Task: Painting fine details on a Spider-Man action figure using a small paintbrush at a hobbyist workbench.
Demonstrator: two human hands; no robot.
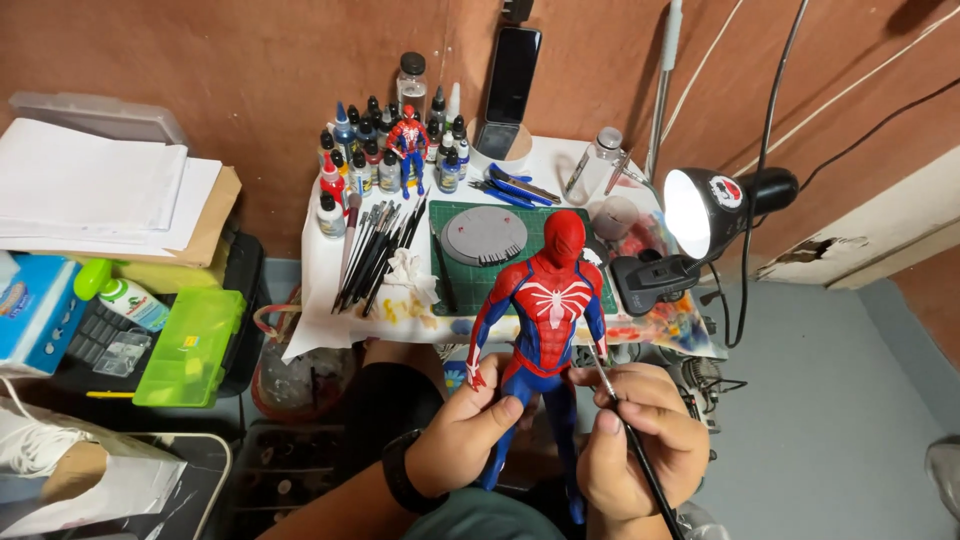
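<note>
Above the table (318,262), left hand (462,436) gripping figure (545,305), right hand (640,440) pinching brush (632,437)

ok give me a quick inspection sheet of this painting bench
surface: small white table, paint-stained, green cutting mat
job's things: red-and-blue figure; thin brush near its hip
clutter: paint bottles, row of brushes, smaller figure, grey round base
grippers: left hand grips the figure's legs; right hand holds the brush
cables: black lamp cable up the wall
surroundings: lit desk lamp, paper stack, green box
</note>
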